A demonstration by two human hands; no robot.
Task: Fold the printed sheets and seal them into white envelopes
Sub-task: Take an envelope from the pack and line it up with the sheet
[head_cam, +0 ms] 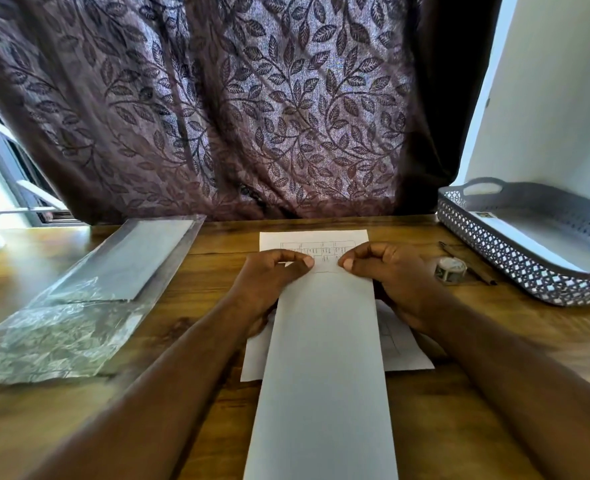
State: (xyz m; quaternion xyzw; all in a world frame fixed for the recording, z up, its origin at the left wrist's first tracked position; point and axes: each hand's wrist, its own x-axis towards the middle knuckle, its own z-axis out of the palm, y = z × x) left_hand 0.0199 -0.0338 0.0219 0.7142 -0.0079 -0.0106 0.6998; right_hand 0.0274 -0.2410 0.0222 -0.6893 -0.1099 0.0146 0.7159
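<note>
Basket [494, 252] with white envelope [535, 247]; plastic bag [61, 337] of envelopes [130, 261]

Print on held sheet [324, 341] too small to read. Lower sheets [404, 348] mostly covered; tray [494, 265] cut by right edge.

The printed sheet [324, 341] lies lengthwise at the middle of the wooden table [442, 427] with its near part turned over, blank white back up. The left hand [272, 278] and right hand [387, 275] pinch its turned edge just short of the far end, where a printed grid [321, 249] shows. A second sheet [406, 344] lies flat beneath it, corners jutting out on both sides. White envelopes [127, 261] lie in a clear plastic pack [61, 334] at the left, and another envelope [515, 237] lies flat in the grey basket [515, 275] at the right.
</note>
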